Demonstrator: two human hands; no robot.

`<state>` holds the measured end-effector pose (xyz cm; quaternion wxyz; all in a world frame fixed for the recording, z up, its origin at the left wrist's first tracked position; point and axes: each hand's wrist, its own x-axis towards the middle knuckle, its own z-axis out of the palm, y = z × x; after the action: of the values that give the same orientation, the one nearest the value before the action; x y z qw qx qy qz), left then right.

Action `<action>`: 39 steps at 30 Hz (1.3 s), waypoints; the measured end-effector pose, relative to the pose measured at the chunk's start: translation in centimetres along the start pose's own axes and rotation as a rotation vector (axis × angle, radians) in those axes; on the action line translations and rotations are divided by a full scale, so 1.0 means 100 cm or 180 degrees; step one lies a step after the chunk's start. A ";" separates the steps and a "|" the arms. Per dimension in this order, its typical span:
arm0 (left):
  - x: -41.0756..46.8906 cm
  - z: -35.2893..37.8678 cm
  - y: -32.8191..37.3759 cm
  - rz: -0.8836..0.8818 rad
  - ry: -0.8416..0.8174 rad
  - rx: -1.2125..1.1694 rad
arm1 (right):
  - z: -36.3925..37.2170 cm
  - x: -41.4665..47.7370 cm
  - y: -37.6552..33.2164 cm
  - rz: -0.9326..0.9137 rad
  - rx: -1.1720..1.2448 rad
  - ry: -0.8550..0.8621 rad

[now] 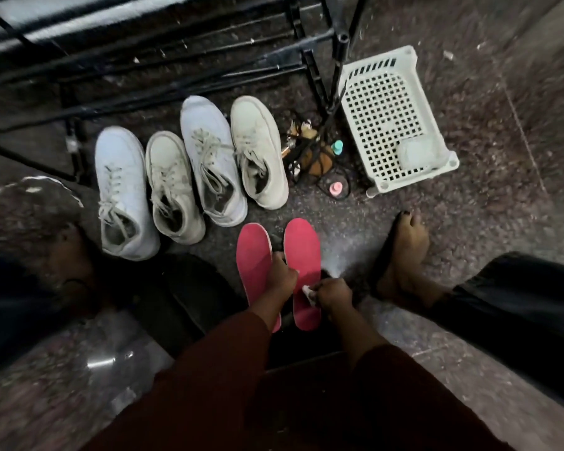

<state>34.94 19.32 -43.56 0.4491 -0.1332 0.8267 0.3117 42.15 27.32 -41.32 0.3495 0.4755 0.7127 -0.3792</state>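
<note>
Two red insoles lie side by side on the dark speckled floor, the left insole [253, 255] and the right insole [302, 252]. My left hand [280, 276] rests between them with fingers curled, touching the edge of the right insole. My right hand [331, 294] pinches a small white cloth or pad [308, 292] against the right insole near its heel end. Several white sneakers [192, 177] stand in a row just beyond the insoles, toes pointing away.
A white perforated plastic basket [394, 118] lies at the right with a clear jar in it. Small bottles and a tangle of items [319, 154] sit beside a black metal rack [310, 70]. My bare feet [401, 252] flank the insoles.
</note>
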 end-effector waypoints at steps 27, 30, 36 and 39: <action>-0.007 0.070 0.223 0.1758 -0.0472 0.0685 | -0.240 0.085 -0.050 -0.0171 0.1275 0.2733; -0.018 0.057 0.196 0.1804 -0.0311 0.0301 | -0.212 0.061 -0.050 0.0162 0.1345 0.2883; -0.035 0.003 0.090 0.1305 0.0547 -0.0277 | -0.063 0.005 -0.055 -0.0574 0.0783 0.2027; -0.033 -0.035 0.025 0.0804 0.1045 -0.0510 | 0.011 -0.024 -0.066 -0.0767 0.0552 0.1416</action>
<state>33.25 18.81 -38.40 0.2539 -0.1128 0.8714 0.4043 36.84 23.63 -38.39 0.0945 0.4870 0.7883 -0.3639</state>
